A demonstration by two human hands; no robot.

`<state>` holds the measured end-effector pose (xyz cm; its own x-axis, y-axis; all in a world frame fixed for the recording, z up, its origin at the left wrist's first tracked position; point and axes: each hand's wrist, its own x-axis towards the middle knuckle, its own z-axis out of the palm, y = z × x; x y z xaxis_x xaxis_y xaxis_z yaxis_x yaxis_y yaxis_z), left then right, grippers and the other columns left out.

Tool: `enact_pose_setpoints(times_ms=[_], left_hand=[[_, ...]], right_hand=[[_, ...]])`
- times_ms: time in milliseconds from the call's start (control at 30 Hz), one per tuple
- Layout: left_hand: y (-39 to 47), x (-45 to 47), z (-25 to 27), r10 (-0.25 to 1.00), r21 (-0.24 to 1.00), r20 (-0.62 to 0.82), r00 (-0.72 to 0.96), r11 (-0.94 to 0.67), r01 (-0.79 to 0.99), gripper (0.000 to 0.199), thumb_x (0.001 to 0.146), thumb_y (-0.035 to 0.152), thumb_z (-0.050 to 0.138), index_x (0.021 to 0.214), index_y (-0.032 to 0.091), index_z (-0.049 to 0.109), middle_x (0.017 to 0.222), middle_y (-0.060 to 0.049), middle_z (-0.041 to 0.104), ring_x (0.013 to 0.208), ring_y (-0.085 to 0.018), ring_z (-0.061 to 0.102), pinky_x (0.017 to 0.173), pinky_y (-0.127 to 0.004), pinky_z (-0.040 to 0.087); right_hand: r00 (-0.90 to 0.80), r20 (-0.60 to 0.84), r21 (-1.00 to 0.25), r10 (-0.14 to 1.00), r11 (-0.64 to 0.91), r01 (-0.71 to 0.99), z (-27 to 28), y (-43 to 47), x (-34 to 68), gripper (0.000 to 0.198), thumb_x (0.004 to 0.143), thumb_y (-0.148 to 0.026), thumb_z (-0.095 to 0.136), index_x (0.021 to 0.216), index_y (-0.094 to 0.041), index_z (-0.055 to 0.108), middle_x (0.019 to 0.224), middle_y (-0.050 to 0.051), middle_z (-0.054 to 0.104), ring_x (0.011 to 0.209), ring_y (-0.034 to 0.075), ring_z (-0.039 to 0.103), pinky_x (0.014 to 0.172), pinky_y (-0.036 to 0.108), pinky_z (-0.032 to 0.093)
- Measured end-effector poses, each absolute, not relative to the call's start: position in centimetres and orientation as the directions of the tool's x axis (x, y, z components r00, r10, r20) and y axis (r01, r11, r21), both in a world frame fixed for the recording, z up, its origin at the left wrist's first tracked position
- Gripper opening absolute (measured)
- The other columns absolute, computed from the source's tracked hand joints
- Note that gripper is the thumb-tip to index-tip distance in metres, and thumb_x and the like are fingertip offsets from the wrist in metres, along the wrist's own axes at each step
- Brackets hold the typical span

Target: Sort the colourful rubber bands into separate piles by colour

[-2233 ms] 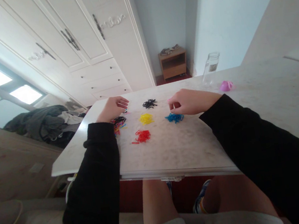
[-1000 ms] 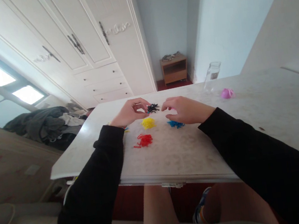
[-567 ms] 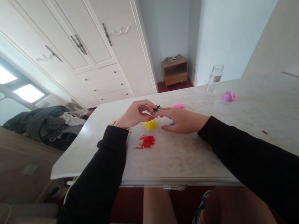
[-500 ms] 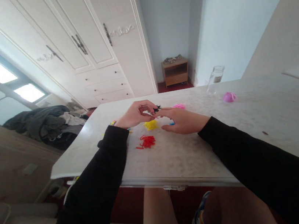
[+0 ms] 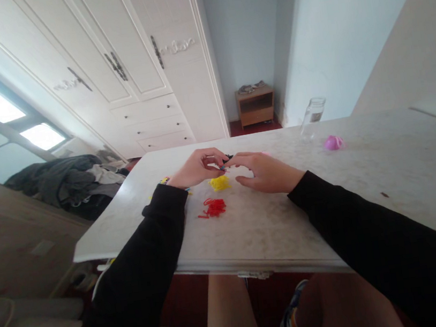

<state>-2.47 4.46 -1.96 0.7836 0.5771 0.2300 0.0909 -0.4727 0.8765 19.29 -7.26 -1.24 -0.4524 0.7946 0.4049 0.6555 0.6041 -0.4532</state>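
The bands looked very light, soft and probably stretchy, more apt to tangle or cling to skin than to break. A fingertip pinch on a loose strand at a pile's edge seemed the best hold, since a grab into the middle would likely have brought several up.

At the centre of the frame, the black pile (image 5: 229,157) lay between the two hands, just beyond the left fingertips and partly covered by them. The left hand (image 5: 201,167) had its thumb and fingers curled towards each other, with small coloured bits (image 5: 222,168) at the tips; the view was too blurred to tell whether they were clamped. The right hand (image 5: 266,172) reached in with its forefinger close to those tips, its thumb standing well apart below.

The yellow pile (image 5: 219,183) lay just under the left fingertips, and the red pile (image 5: 214,207) sat lower, nearer the table's front edge (image 5: 265,268), apart from both hands.
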Motion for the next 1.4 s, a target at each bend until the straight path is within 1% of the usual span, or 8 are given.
enact_pose_setpoints(times_ms=[167, 267, 467, 700, 933, 1067, 1233, 1400], left_hand=[[4.4, -2.5, -1.9, 0.582, 0.876, 0.231, 0.780, -0.473, 0.093, 0.029, 0.072, 0.022, 0.085, 0.098, 0.016, 0.073, 0.085, -0.004, 0.071, 0.085, -0.016, 0.071, 0.079, -0.029, 0.062], [4.3, -2.5, -1.8, 0.599, 0.881, 0.220, 0.770, -0.461, 0.107, 0.031, 0.071, 0.022, 0.086, 0.098, 0.016, 0.073, 0.084, -0.004, 0.071, 0.085, -0.016, 0.071, 0.080, -0.028, 0.062], [4.4, -2.6, -1.9, 0.608, 0.871, 0.219, 0.764, -0.475, 0.128, 0.031, 0.072, 0.024, 0.086, 0.099, 0.016, 0.073, 0.083, -0.004, 0.071, 0.085, -0.016, 0.072, 0.079, -0.028, 0.062], [4.5, -2.7, -2.0, 0.603, 0.858, 0.242, 0.760, -0.499, 0.123, 0.030, 0.073, 0.024, 0.086, 0.099, 0.016, 0.073, 0.083, -0.004, 0.072, 0.085, -0.016, 0.073, 0.078, -0.027, 0.062], [4.2, -2.6, -1.8, 0.608, 0.865, 0.241, 0.757, -0.488, 0.118, 0.030, 0.072, 0.025, 0.086, 0.098, 0.017, 0.073, 0.082, -0.003, 0.073, 0.084, -0.017, 0.075, 0.077, -0.028, 0.063], [4.0, -2.5, -1.7, 0.612, 0.868, 0.245, 0.752, -0.485, 0.112, 0.029, 0.071, 0.024, 0.087, 0.095, 0.017, 0.072, 0.080, -0.003, 0.073, 0.083, -0.018, 0.075, 0.079, -0.030, 0.064], [3.9, -2.4, -1.5, 0.616, 0.870, 0.254, 0.746, -0.483, 0.103, 0.031, 0.070, 0.027, 0.089, 0.096, 0.016, 0.073, 0.078, -0.002, 0.071, 0.083, -0.019, 0.076, 0.080, -0.033, 0.065], [4.1, -2.5, -1.6, 0.616, 0.872, 0.252, 0.747, -0.479, 0.101, 0.031, 0.070, 0.026, 0.089, 0.096, 0.016, 0.074, 0.080, -0.003, 0.072, 0.082, -0.019, 0.075, 0.080, -0.033, 0.065]], right_hand=[[-0.334, 0.424, -0.443, 0.842, 0.515, 0.734, 0.1, -7.3, 20.0, 0.021, 0.090, -0.020, 0.059, 0.097, -0.015, 0.078, 0.097, 0.009, 0.077, 0.085, 0.019, 0.065, 0.077, 0.030, 0.045], [-0.279, 0.364, -0.401, 0.889, 0.420, 0.814, 1.1, -7.4, 21.1, 0.031, 0.092, -0.028, 0.055, 0.072, -0.015, 0.074, 0.065, 0.004, 0.067, 0.064, 0.015, 0.054, 0.066, 0.031, 0.035], [-0.234, 0.232, -0.344, 0.944, 0.305, 0.888, 1.7, -7.6, 22.2, 0.045, 0.094, -0.037, 0.051, 0.061, -0.015, 0.070, 0.053, 0.003, 0.057, 0.056, 0.012, 0.041, 0.060, 0.033, 0.026], [-0.256, 0.130, -0.286, 0.958, 0.284, 0.915, 0.9, -7.3, 22.2, 0.043, 0.093, -0.036, 0.052, 0.058, -0.017, 0.067, 0.054, 0.003, 0.057, 0.054, 0.012, 0.038, 0.059, 0.034, 0.025], [-0.294, 0.224, -0.364, 0.929, 0.359, 0.859, 0.7, -7.3, 21.7, 0.028, 0.092, -0.027, 0.058, 0.071, -0.016, 0.073, 0.069, 0.005, 0.068, 0.063, 0.014, 0.051, 0.063, 0.030, 0.033], [-0.418, 0.294, -0.436, 0.859, 0.510, 0.741, 0.4, -7.4, 20.9, 0.018, 0.090, -0.020, 0.062, 0.090, -0.015, 0.078, 0.092, 0.008, 0.075, 0.081, 0.017, 0.064, 0.076, 0.028, 0.045], [-0.543, 0.323, -0.448, 0.775, 0.631, 0.633, -0.4, -7.4, 20.2, 0.029, 0.090, -0.019, 0.065, 0.117, -0.016, 0.076, 0.124, 0.013, 0.073, 0.110, 0.023, 0.069, 0.103, 0.037, 0.049], [-0.545, 0.325, -0.459, 0.773, 0.633, 0.624, -0.7, -7.5, 19.9, 0.032, 0.091, -0.019, 0.066, 0.122, -0.018, 0.075, 0.129, 0.013, 0.073, 0.115, 0.024, 0.069, 0.105, 0.040, 0.051]])
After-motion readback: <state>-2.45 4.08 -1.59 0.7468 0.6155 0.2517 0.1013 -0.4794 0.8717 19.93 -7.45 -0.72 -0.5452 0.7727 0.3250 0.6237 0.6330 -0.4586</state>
